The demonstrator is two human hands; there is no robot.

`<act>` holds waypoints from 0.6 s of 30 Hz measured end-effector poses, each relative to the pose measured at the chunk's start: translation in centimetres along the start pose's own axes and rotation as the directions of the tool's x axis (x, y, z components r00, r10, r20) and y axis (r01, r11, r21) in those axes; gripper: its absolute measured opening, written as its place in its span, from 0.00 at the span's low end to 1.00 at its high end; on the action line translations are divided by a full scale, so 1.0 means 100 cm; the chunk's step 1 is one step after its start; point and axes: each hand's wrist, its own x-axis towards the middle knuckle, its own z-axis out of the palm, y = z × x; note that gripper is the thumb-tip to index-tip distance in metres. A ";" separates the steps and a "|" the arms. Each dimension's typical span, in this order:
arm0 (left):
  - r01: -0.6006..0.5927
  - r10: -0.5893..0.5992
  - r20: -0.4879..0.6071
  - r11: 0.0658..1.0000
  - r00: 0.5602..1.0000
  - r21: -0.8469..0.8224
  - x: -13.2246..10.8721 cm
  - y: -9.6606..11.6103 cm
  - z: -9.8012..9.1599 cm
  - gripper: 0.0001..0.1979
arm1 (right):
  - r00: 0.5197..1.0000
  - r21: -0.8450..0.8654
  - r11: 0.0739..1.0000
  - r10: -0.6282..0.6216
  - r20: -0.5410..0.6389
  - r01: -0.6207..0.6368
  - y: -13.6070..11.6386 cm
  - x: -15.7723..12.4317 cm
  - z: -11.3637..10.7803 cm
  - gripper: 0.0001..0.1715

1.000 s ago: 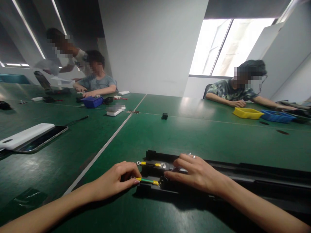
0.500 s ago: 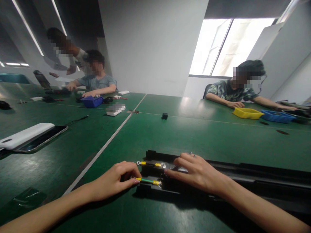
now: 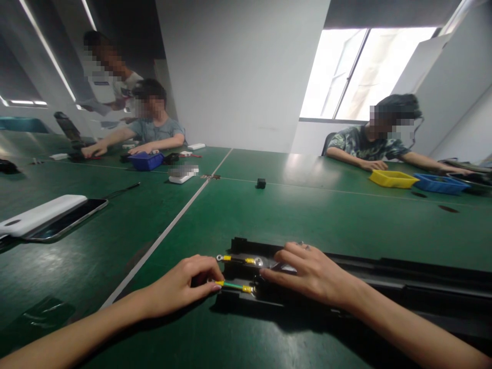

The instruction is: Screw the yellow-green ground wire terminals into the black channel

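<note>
A short green ground wire [image 3: 233,286] has yellow ring terminals at both ends. My left hand [image 3: 194,282] pinches its left end between thumb and forefinger; its right end sits at a fastening inside a long black channel-shaped housing [image 3: 357,266]. Behind it, a second short wire with yellow-sleeved ring terminals [image 3: 239,260] is attached in the housing, its free ring sticking out past the left end. My right hand [image 3: 307,271] holds the housing near the two fastenings, thumb and fingers bent over it. The palm and fingers hide what lies directly beneath.
On the green table [image 3: 307,220] are a small black block [image 3: 261,183], a phone [image 3: 69,220] beside a white device [image 3: 42,212], and a clear plastic piece [image 3: 36,320] at left. Co-workers sit across, near a purple bin [image 3: 146,161], yellow tray [image 3: 392,179] and blue tray [image 3: 440,184].
My hands, the wires and the housing have barely moved. At far left, the standing person has straightened up with papers, and the seated co-worker's arm has reached further left.
</note>
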 end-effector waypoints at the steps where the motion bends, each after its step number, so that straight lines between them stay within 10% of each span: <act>1: 0.002 -0.002 -0.002 1.000 1.000 0.002 0.000 0.000 0.000 0.05 | 1.000 -0.003 1.000 0.000 0.005 0.001 0.000 0.000 0.000 0.21; 18: 0.020 -0.020 0.006 1.000 1.000 0.005 0.000 0.001 -0.001 0.05 | 1.000 0.000 1.000 -0.012 -0.002 0.012 0.000 -0.001 0.000 0.21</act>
